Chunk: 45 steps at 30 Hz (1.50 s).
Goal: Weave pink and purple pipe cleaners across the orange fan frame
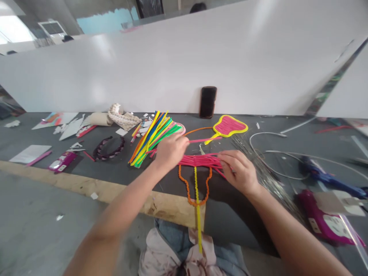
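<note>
My left hand (170, 150) is closed in a pinch on a pink pipe cleaner (201, 140) that runs off to the right above the piece I work on. My right hand (240, 170) is closed, with its fingers pressed on the right ends of a band of pink pipe cleaners (199, 160) woven across an orange wire loop (188, 189). A yellow pipe cleaner stem (198, 214) hangs from that loop over the table edge. A bundle of mixed coloured pipe cleaners (152, 138) lies just left of my left hand.
A finished pink and yellow paddle shape (228, 126) lies behind, by a dark phone (207, 101) leaning on the white wall. Thin silver wires (258, 165), a blue glue gun (324, 176) and a magenta pack (324, 222) sit right. A braided headband (109, 149) and paper scraps lie left.
</note>
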Available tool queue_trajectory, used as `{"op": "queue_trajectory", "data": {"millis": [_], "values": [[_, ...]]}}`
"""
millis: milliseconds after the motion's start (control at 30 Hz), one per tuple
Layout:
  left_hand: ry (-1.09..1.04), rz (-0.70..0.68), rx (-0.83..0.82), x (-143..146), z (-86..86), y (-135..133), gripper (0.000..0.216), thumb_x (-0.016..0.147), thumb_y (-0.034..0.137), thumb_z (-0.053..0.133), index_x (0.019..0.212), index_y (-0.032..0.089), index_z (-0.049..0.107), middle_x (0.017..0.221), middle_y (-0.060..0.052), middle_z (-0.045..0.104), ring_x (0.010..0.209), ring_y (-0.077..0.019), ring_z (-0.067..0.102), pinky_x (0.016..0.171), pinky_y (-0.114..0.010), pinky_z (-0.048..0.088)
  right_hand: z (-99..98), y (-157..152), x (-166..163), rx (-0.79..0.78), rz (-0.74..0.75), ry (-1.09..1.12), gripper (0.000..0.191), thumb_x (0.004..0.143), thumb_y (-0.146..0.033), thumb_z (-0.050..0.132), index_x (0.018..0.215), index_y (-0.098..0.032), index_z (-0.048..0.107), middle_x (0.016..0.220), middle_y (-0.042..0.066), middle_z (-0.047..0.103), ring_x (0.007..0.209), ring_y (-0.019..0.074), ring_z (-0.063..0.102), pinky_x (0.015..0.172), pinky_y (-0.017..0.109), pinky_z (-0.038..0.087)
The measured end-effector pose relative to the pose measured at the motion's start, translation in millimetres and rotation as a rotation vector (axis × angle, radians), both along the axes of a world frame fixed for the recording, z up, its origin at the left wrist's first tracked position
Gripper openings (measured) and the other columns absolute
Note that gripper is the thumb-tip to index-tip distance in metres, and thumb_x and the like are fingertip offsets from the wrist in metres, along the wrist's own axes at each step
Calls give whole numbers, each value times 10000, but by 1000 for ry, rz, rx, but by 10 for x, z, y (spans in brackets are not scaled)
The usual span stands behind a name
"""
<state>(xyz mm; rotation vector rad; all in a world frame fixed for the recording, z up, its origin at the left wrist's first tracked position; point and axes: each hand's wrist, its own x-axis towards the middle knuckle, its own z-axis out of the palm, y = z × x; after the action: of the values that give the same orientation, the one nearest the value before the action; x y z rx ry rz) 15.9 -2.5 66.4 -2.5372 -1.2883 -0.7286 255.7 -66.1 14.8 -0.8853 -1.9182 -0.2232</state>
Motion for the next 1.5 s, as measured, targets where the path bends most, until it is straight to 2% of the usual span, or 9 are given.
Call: {"op": "queue_trajectory", "data": {"millis": [133,267,400,567,800,1067,1267,1400,1500], "values": [[35,-158,26,367,-124,-256,281,986,298,454,854,183,674,778,-35,682,737,-170,636,658,-293,420,87,-89,-93,75,-52,-113,359,862,-131,651,1202,-230,590,1063,80,727,1039,247,635,926,439,516],[-34,-259,52,500,-97,-339,263,987,256,454,846,177,662,764,-22,693,738,-155,644,667,-290,416,109,-122,-96,47,-65,-138,355,891,-103,607,1233,-197,585,1077,99,726,910,198,661,830,351,531],[-45,-278,85,316,-93,-255,227,979,306,497,901,204,685,789,-8,721,735,-150,650,746,-309,419,90,-80,20,-16,-78,-109,303,901,-36,513,1101,-206,666,972,65,742,817,162,663,750,289,527],[-32,-194,98,-5,-207,-134,184,960,229,520,881,195,683,808,-4,738,749,-157,657,790,-337,395,60,2,128,-65,-223,-130,240,905,-71,517,1012,-178,703,926,71,747,833,185,682,732,307,511],[-121,-272,0,158,-527,-269,207,974,256,505,885,212,687,788,0,734,716,-130,645,768,-324,397,-81,-28,-92,-148,-121,-238,251,940,-135,515,1025,-234,730,979,38,765,819,151,697,753,280,519],[-207,-329,16,84,-639,-280,148,955,213,537,911,193,677,783,-6,730,743,-127,661,743,-311,422,-125,14,-29,-208,-69,-203,240,922,-108,521,994,-221,719,938,45,755,823,170,698,767,292,554],[-155,-93,-30,-216,-562,-57,150,935,217,520,940,208,670,881,-46,727,846,-193,642,810,-352,452,-129,53,57,-217,-138,-175,211,913,-117,530,986,-208,706,902,61,740,808,187,701,751,299,562],[-153,409,-69,-634,-488,182,312,870,174,557,1181,163,581,1215,-171,635,1169,-323,550,968,-470,432,-151,61,57,-243,-115,-159,209,917,-129,524,994,-213,699,898,61,740,817,193,707,753,301,571],[-111,733,-243,-869,-494,290,569,788,254,680,1317,159,491,1373,-238,518,1218,-428,513,949,-554,436,-164,58,33,-261,-66,-144,211,920,-139,522,1002,-219,700,896,57,743,799,184,711,744,296,579]]}}
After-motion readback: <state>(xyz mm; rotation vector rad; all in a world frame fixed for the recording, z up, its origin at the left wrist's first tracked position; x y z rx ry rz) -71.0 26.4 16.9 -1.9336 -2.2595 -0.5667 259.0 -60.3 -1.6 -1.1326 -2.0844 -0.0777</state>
